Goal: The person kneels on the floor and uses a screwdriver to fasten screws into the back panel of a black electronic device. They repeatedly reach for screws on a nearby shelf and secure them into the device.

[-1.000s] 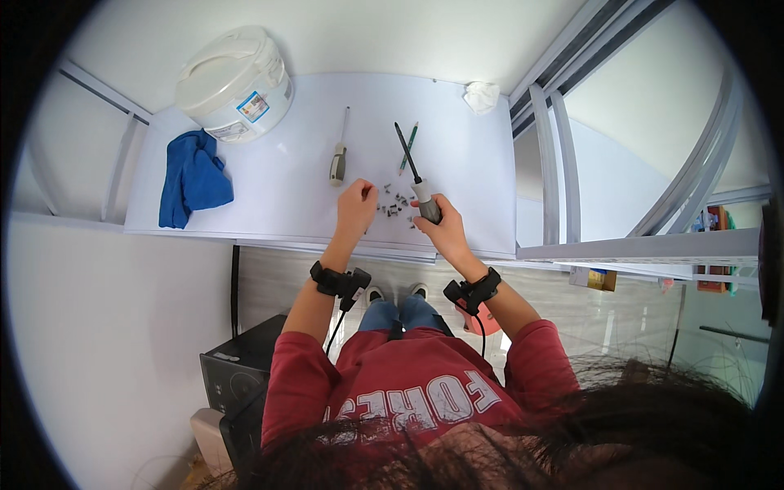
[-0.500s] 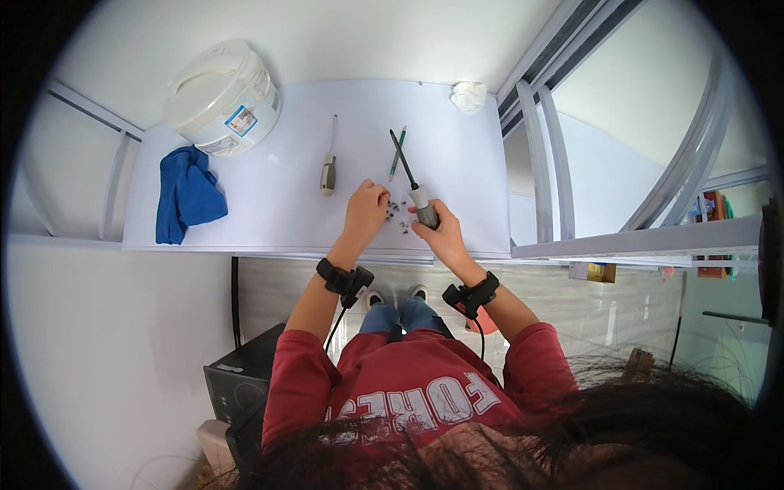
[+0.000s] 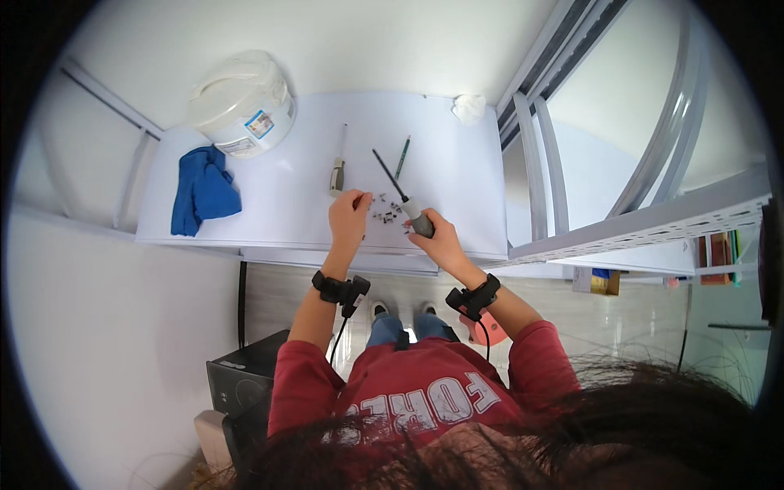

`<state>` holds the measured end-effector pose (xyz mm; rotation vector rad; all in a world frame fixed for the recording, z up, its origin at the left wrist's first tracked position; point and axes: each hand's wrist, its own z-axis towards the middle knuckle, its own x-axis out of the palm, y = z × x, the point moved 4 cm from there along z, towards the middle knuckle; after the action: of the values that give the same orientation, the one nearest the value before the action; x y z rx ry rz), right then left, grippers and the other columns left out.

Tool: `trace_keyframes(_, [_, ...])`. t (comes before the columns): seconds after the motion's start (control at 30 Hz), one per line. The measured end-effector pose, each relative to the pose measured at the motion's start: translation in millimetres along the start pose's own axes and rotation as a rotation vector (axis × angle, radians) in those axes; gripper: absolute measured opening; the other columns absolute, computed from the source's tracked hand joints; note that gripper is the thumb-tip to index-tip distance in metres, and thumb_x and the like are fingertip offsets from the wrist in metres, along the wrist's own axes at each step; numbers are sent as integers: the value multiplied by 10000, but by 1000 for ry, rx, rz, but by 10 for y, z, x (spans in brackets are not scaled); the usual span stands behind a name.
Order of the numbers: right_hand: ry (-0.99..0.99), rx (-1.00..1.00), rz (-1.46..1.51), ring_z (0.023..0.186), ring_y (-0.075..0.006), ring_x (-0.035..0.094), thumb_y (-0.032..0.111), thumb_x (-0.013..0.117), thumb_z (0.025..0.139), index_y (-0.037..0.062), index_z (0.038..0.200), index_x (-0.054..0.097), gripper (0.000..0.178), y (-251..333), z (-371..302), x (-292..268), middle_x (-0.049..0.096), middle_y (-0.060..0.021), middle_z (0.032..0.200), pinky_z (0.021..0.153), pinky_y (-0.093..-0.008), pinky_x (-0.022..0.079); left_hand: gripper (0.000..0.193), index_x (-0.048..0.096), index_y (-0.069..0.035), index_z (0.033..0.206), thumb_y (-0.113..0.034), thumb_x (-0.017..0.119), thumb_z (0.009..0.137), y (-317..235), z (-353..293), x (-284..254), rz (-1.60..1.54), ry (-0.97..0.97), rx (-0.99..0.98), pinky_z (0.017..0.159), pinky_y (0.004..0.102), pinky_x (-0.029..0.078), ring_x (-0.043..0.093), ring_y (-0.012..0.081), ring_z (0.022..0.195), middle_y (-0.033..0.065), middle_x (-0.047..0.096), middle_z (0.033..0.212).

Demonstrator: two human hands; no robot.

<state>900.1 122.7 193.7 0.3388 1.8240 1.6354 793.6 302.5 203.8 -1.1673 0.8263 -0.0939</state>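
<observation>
My right hand [image 3: 441, 243] is wrapped round the grey handle of a large screwdriver [image 3: 414, 212]. Its dark shaft points up and to the left, above the white tabletop [image 3: 457, 180]. My left hand [image 3: 349, 216] is closed in a pinch beside a scatter of small metal screws [image 3: 387, 217]; whatever its fingertips hold is too small to make out. Just beyond that hand lies a second screwdriver [image 3: 337, 175], with a grey-green handle and a thin shaft pointing away. A green pencil [image 3: 403, 157] rests past the screws, partly behind the held screwdriver's line.
At the back left stands a lidded white bucket [image 3: 245, 106], with a blue cloth [image 3: 202, 189] in front of it. Crumpled white tissue [image 3: 469, 109] lies at the back right. Metal frame posts [image 3: 539, 163] rise along the table's right side.
My left hand has drawn left, away from the screws, uncovering more of them. The held screwdriver now leans further left. The whole view has shifted slightly.
</observation>
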Motion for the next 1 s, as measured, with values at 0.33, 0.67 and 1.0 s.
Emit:
trace_keyframes(0.33, [546,-213,-224,781,-231,621,186,721,762,35,1013,572,329,352,-596,305,665,-112,903,735,-338,484,189,661,16,983,-58,493,940,436,-1540,-568,-624,-494,-334,586,210,394,462,67,644,5,565,770])
trace_keyframes(0.67, [926,-463,-350,720,-333,639,248,740,741,33,1023,567,394,489,-1838,362,649,-182,799,643,-403,480,167,604,-32,1022,-68,449,970,-30,-3573,-896,-854,-803,-306,614,211,407,483,71,664,-14,542,768])
trace_keyframes(1.0, [1107,-557,-316,737,-342,631,256,744,766,19,1023,595,380,620,-3056,580,642,-189,792,656,-408,476,179,611,-37,990,-65,436,965,-248,-5098,-1083,-621,-919,-267,596,216,396,471,64,648,-25,514,719])
